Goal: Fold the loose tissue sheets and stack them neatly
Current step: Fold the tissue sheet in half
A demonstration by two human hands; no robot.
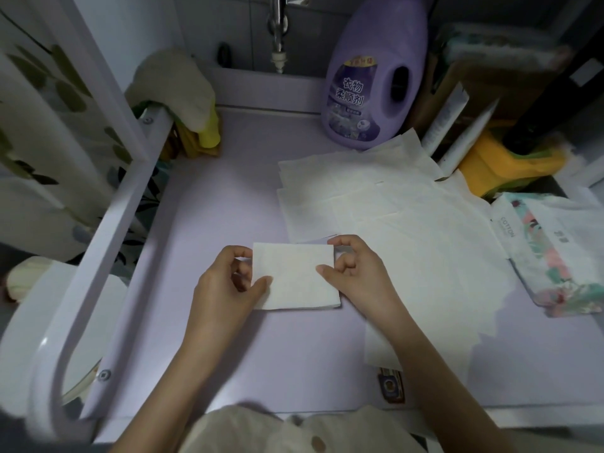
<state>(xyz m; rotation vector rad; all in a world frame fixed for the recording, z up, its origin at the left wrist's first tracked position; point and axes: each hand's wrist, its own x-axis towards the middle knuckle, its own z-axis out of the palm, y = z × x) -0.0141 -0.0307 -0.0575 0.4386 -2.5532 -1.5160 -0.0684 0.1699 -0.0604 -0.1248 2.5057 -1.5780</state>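
A folded white tissue (295,276) lies on the lilac surface (228,207) near the middle. My left hand (225,286) pinches its left edge between thumb and fingers. My right hand (356,273) pinches its right edge, thumb on top of the sheet. Behind and to the right spread several loose unfolded tissue sheets (392,210), overlapping each other. One more sheet (380,351) lies under my right forearm.
A purple softener bottle (372,76) stands at the back. A floral tissue pack (555,250) lies at the right edge, yellow sponges (500,165) behind it. Cloths (183,99) hang over the white rail (124,223) on the left. A tap (277,31) is at the back wall.
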